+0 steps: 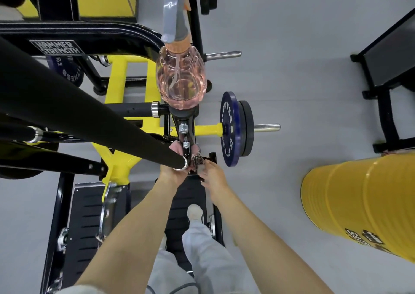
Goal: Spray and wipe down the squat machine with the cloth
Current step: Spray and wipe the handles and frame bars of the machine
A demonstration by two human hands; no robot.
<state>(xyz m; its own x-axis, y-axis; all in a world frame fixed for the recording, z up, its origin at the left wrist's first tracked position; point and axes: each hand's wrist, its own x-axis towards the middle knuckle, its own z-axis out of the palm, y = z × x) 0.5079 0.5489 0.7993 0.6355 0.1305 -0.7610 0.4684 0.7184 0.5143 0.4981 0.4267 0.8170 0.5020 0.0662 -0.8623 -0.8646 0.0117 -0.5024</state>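
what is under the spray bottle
A black bracket with two bolts runs down from the spray bottle; lower on it, the right hand holds a cloth. The bottle's base covers the bracket's top, so what it rests on can't be seen.

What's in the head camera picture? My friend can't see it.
The left hand and right hand meet at a patterned cloth on the yellow-and-black squat machine. A pink spray bottle hangs near the camera.

Dark patterned cloth (197, 158) bunched against yellow-black squat machine (121, 91) (pink spray bottle (180, 80) near).
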